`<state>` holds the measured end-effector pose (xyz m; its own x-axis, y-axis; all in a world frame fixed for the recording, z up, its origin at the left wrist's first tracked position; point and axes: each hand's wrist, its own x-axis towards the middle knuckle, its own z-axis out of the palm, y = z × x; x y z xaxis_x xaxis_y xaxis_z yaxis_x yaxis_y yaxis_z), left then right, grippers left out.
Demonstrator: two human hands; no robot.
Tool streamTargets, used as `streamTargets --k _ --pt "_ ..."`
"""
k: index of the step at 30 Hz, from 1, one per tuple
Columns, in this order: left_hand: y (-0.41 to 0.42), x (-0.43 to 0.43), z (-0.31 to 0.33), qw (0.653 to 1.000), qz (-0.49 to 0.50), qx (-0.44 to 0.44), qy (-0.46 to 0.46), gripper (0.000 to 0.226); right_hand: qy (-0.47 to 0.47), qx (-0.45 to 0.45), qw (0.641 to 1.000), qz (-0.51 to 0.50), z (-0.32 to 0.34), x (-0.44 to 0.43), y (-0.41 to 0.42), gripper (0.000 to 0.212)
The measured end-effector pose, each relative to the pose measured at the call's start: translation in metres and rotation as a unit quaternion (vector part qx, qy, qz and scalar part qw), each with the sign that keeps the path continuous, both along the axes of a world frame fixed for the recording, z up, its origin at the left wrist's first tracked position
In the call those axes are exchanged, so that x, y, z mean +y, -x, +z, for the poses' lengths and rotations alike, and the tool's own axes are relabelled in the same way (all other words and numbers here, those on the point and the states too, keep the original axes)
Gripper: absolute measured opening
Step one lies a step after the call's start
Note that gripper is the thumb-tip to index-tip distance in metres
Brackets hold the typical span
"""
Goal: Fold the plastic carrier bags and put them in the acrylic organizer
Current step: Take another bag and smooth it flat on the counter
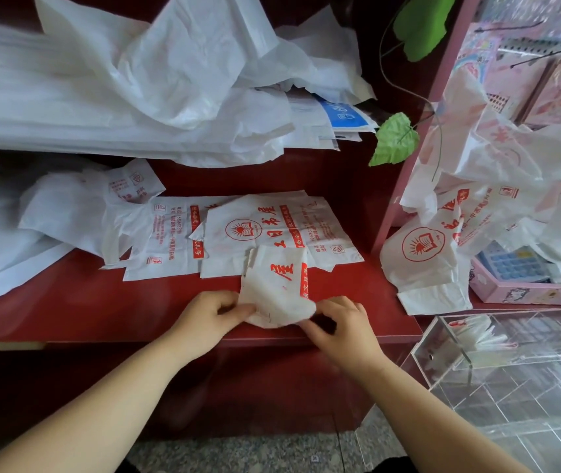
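A small, partly folded white carrier bag with red print lies near the front edge of the red shelf. My left hand pinches its lower left corner. My right hand pinches its lower right edge. Behind it, flat printed bags lie spread on the shelf. The clear acrylic organizer stands at the lower right, with folded bags in its rear compartment.
A heap of crumpled printed bags hangs over the pink rack at right. Large white bags pile up on the upper shelf. A pink box holds a calculator. Green fake leaves dangle between them.
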<state>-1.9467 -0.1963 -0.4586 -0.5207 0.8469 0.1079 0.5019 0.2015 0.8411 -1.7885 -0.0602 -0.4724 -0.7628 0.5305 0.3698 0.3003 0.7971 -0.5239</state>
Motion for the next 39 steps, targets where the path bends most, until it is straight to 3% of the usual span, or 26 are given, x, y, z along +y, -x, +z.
streamTargets --k 3,6,9,12,14,18,27,30,36,39 --pt "-0.002 0.015 0.001 0.995 0.095 0.009 -0.018 0.018 0.040 -0.028 0.998 -0.042 0.003 0.003 0.012 0.021" --pt "-0.006 0.030 0.001 0.987 0.155 0.041 -0.012 0.028 0.124 -0.030 0.988 -0.088 0.005 0.005 0.026 0.025" --pt "-0.007 0.042 0.001 0.974 0.206 0.089 0.016 0.030 0.141 -0.073 0.978 -0.139 0.011 0.007 0.037 0.022" --pt "-0.004 0.051 -0.002 0.983 0.183 0.022 -0.001 0.030 0.124 -0.127 0.968 -0.179 0.020 0.010 0.047 0.023" --pt "-0.003 0.051 -0.004 0.984 0.175 -0.020 -0.015 0.043 0.108 -0.153 0.962 -0.199 0.023 0.011 0.053 0.024" --pt "-0.001 0.050 -0.009 0.984 0.175 0.034 0.012 0.062 0.087 -0.167 0.959 -0.210 0.022 0.010 0.056 0.022" --pt "-0.009 0.060 -0.002 0.954 0.195 0.208 0.092 0.065 0.137 -0.164 0.952 -0.221 0.025 0.015 0.056 0.025" --pt "-0.011 0.063 -0.001 0.953 0.194 0.213 0.095 0.062 0.145 -0.194 0.944 -0.224 0.028 0.017 0.059 0.028" --pt "-0.006 0.056 -0.007 0.977 0.196 0.080 0.020 0.053 0.167 -0.220 0.932 -0.233 0.032 0.021 0.062 0.029" --pt "-0.008 0.051 -0.006 0.975 0.164 0.145 0.046 0.055 0.177 -0.219 0.930 -0.237 0.033 0.021 0.061 0.028"
